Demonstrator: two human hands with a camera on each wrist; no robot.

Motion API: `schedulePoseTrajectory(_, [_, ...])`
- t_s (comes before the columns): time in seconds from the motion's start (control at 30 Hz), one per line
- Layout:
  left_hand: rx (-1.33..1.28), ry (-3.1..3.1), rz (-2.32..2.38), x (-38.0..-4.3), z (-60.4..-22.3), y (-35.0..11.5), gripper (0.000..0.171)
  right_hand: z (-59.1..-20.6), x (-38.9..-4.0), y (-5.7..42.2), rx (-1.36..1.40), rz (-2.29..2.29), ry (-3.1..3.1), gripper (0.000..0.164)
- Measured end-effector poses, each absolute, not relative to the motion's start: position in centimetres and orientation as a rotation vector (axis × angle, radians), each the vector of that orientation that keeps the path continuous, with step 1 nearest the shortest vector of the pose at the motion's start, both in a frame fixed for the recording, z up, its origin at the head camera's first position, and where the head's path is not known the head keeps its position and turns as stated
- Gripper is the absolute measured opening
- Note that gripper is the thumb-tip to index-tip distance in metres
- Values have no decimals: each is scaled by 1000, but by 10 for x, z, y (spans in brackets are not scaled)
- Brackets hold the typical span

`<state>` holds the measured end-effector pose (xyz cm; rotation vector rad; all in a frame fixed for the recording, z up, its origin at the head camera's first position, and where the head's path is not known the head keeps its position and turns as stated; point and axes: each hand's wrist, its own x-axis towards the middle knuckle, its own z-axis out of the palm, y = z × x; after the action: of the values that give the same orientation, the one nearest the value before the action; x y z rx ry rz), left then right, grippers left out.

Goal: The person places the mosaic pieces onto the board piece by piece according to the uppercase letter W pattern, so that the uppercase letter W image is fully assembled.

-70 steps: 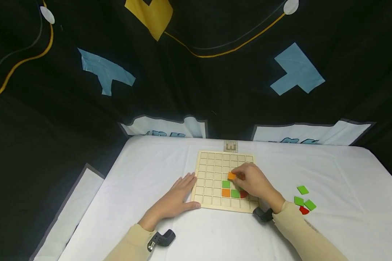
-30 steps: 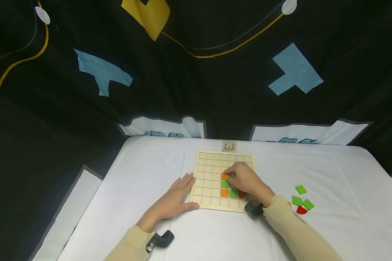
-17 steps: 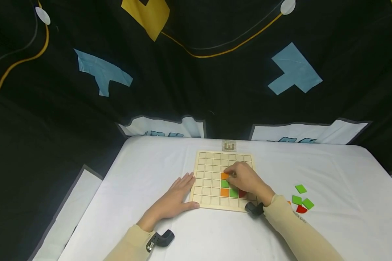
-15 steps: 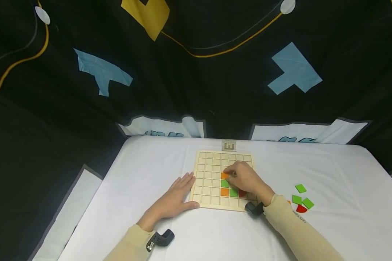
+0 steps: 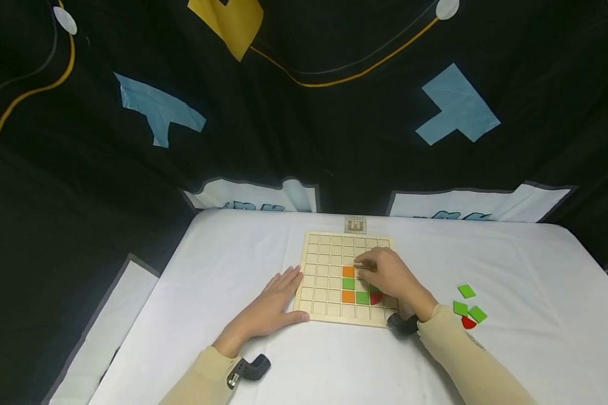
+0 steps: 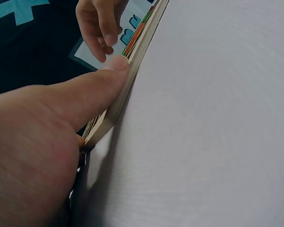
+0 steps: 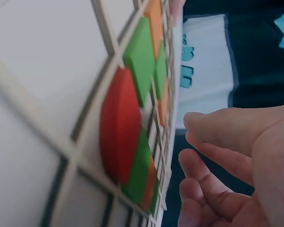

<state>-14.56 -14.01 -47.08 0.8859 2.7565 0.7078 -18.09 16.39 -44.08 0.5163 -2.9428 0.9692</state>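
A wooden grid board (image 5: pixel 321 269) lies on the white table. My left hand (image 5: pixel 266 312) rests flat at its left edge, fingers straight, with the thumb (image 6: pixel 85 94) against the front edge in the left wrist view. Over the board's right part hovers my right hand (image 5: pixel 392 275); the right wrist view shows its fingers (image 7: pixel 217 123) apart, holding nothing. Just left of them, an orange tile (image 5: pixel 348 271) sits in a cell above a green tile (image 5: pixel 348 283) and another orange tile (image 5: pixel 348 297). A green tile (image 5: pixel 362 298) and a rounded red tile (image 7: pixel 120 132) continue the lower row. The hand partly hides other tiles.
Right of the board lie loose green tiles (image 5: pixel 466 291) and a red rounded tile (image 5: pixel 468 323), near the right sleeve (image 5: pixel 466 354). A small printed grid card (image 5: pixel 355 225) is behind the board. A dark patterned curtain (image 5: pixel 304 140) hangs beyond the table.
My right hand brought the orange tile down into a cell, stayed on it, then let go and drew off to the right. The left hand stays at the board's edge.
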Motion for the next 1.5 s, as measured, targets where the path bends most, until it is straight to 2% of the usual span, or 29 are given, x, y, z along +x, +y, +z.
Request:
schedulePoseTrajectory(0.8, [891,2756,712,-147,-472,-141,96,-424,-128,250,282,914,-2832,27])
schedulePoseTrajectory(1.5, [905,2746,724,-147,-472,-141,96,-440,-102,326,48,921,-2919,34])
